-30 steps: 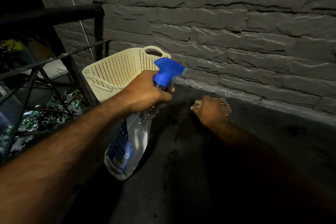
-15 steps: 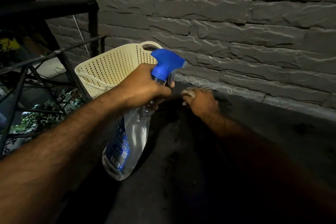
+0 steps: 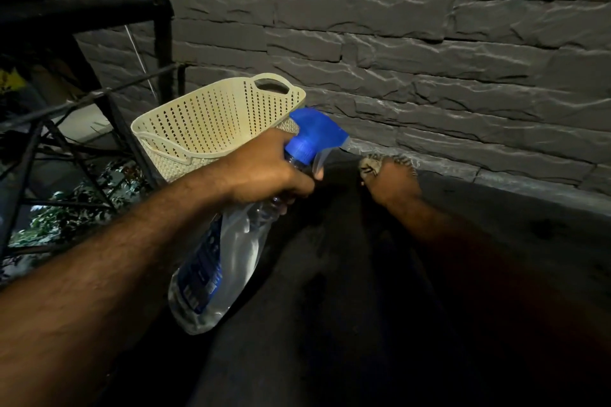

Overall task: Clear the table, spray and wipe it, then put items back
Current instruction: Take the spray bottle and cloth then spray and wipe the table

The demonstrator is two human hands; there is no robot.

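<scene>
The spray bottle (image 3: pixel 228 261) is held up in the air just right of the basket (image 3: pixel 211 122) and nearer the camera than it. It is a clear bottle with a blue label, tilted so that its base hangs low toward the camera. Its blue trigger head (image 3: pixel 314 132) is level with the basket's right rim and points away from the basket. The left hand (image 3: pixel 267 172) is clenched round the bottle's neck just below the blue head, with a finger curled at the trigger.

Farther right of the basket, the right hand (image 3: pixel 393 183) rests on the dark desk (image 3: pixel 330 307), its fingers bent over a pale patterned cloth (image 3: pixel 368 166). The bunched cloth shows at the fingertips on the side nearest the basket. Hand and cloth lie at the desk's far edge.

The basket is cream plastic with perforated walls and a cut-out handle in its far end. It stands at the desk's far left corner.

A grey stone wall (image 3: pixel 429 59) rises behind the basket and runs off to its right along the desk's far edge. Left of the basket is a black metal railing (image 3: pixel 99 10), and lit green foliage (image 3: pixel 66 208) shows through its bars, below the level of the basket.
</scene>
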